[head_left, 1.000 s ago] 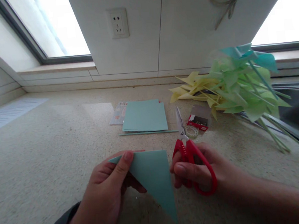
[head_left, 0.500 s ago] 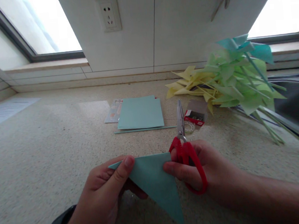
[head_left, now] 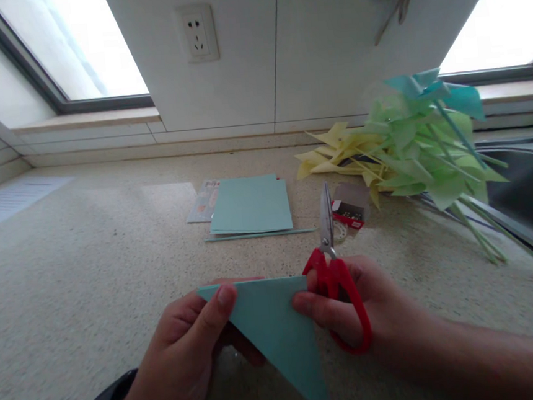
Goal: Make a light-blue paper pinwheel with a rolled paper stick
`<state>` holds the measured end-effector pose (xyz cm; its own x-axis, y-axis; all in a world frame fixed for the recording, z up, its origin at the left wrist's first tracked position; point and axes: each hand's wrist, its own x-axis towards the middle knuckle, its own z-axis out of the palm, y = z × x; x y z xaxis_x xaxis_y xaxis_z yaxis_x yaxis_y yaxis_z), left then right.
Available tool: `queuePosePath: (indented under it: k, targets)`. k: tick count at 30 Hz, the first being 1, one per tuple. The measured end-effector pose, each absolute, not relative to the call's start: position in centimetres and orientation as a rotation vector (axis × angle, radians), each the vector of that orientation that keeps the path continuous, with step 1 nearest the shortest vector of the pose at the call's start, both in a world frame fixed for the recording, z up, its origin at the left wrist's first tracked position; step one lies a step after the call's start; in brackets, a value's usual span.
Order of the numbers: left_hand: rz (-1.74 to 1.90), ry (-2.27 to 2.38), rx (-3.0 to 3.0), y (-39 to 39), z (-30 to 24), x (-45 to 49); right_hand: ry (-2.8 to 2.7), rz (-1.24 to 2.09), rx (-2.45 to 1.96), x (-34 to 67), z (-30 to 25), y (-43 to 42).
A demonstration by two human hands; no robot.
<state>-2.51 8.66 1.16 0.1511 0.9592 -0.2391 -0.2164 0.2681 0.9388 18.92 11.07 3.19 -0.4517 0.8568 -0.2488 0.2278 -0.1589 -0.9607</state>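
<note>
A teal paper folded into a triangle (head_left: 278, 330) is held above the speckled countertop (head_left: 89, 259). My left hand (head_left: 190, 350) pinches its left corner, thumb on top. My right hand (head_left: 351, 311) grips red-handled scissors (head_left: 336, 281), blades closed and pointing away from me, while its thumb presses the triangle's right corner. A black band sits on my left wrist.
A stack of teal paper sheets (head_left: 251, 204) with a thin teal stick (head_left: 260, 234) lies beyond my hands. A small red box (head_left: 349, 208) and a tape roll sit behind the scissors. Yellow, green and teal paper pinwheels (head_left: 411, 144) are piled at right beside a dark sink (head_left: 532, 195).
My right hand, scissors in it, closed in from beside the paper until its thumb took the triangle's right corner. The scissor blades swung upright. My left hand kept its grip.
</note>
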Motion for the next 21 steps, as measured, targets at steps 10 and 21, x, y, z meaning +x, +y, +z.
queuePosePath:
  k: [10,21]
  targets:
    - [0.957,1.062,0.887,8.4,1.0,-2.1,-1.763,1.608,-1.153,19.2,2.4,11.1]
    - [1.175,1.298,0.865,8.2,0.1,-3.2,-2.472,0.772,-1.134,21.8,2.9,12.9]
